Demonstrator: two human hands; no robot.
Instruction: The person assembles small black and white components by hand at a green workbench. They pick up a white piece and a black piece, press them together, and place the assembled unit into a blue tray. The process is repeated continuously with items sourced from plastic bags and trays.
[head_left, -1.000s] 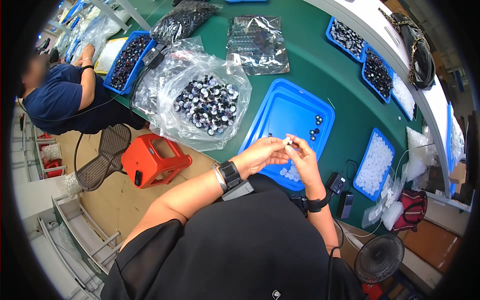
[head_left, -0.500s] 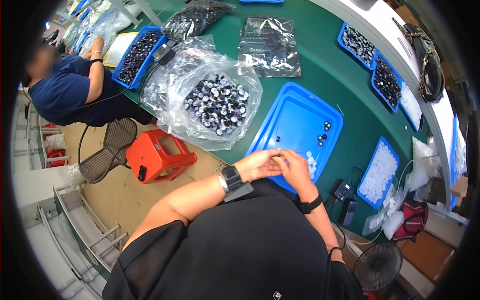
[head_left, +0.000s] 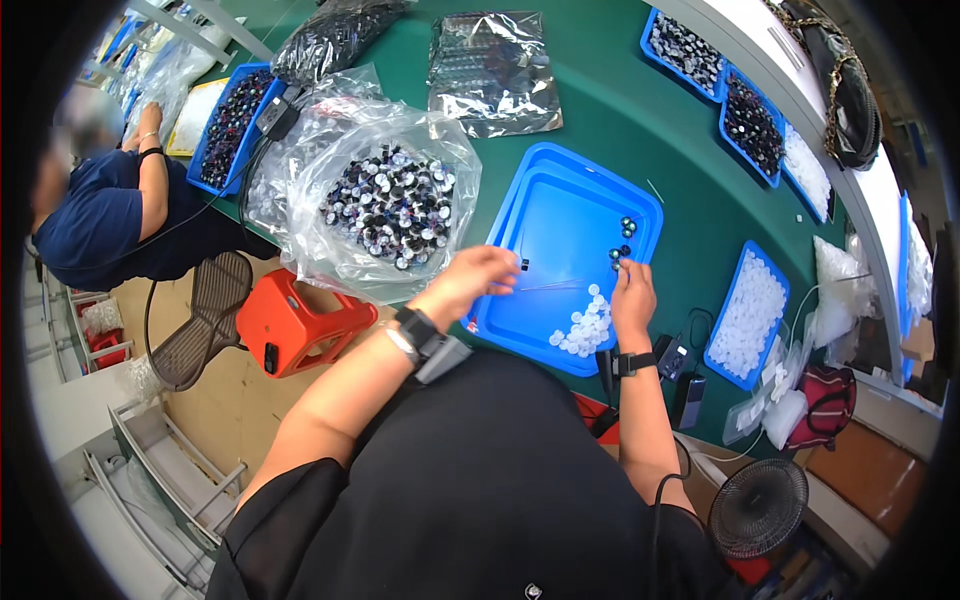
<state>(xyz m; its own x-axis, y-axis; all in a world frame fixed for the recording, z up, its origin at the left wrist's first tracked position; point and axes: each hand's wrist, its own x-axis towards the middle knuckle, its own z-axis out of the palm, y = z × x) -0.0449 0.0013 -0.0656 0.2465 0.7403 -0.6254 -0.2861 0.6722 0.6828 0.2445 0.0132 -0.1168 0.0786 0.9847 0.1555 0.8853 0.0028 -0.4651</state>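
Observation:
My left hand (head_left: 474,283) is over the left side of a blue tray (head_left: 600,178), its fingers pinched together. A small black piece (head_left: 524,265) lies in the tray just beyond those fingertips. My right hand (head_left: 634,300) is closed in a pinch at the tray's right side, close to several dark shiny round beads (head_left: 626,228). What either pinch holds is too small to make out. Between the hands shows a thin, pale thread-like line (head_left: 550,288); whether a hand holds it I cannot tell. Clear whitish discs (head_left: 585,328) lie near the tray's front edge.
Left of the tray, an open clear plastic bag (head_left: 390,210) holds dark and clear beads. A silvery-black packet (head_left: 495,75) lies behind. A blue tray of white pieces (head_left: 747,315) stands right. A co-worker (head_left: 110,210) sits far left, near a red stool (head_left: 290,325).
My hands, together over the tray's front before, have moved apart: left one leftward, right one to the right and toward the dark beads. The whitish discs are more exposed. The whole view has shifted.

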